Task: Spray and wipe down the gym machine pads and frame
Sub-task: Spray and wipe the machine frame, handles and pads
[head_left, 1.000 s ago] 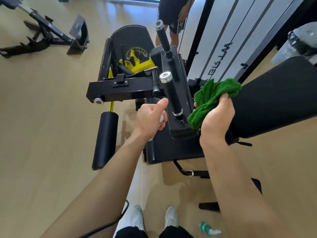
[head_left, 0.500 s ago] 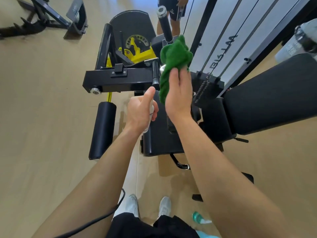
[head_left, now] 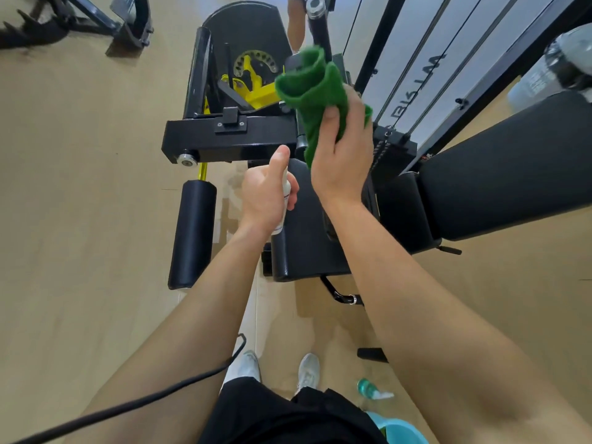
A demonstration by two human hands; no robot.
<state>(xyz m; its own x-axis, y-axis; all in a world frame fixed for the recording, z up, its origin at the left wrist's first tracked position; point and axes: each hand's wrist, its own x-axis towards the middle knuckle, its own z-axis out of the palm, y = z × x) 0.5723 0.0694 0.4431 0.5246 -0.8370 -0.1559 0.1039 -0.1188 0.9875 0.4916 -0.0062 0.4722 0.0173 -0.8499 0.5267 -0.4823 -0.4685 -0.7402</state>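
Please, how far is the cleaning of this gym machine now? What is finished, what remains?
Done: nothing I can confirm; no pad shows wet marks. In hand: the right hand holds the green cloth up by the black handle, and the left hand grips the white spray bottle. Probably left: the roller pad, the seat and the long back pad, none touched now.

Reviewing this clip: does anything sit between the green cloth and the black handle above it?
Nothing visible does. The right hand holds the cloth at the lower end of the handle, overlapping it; contact can't be confirmed. The left hand, gripping the spray bottle, is lower, off that path.
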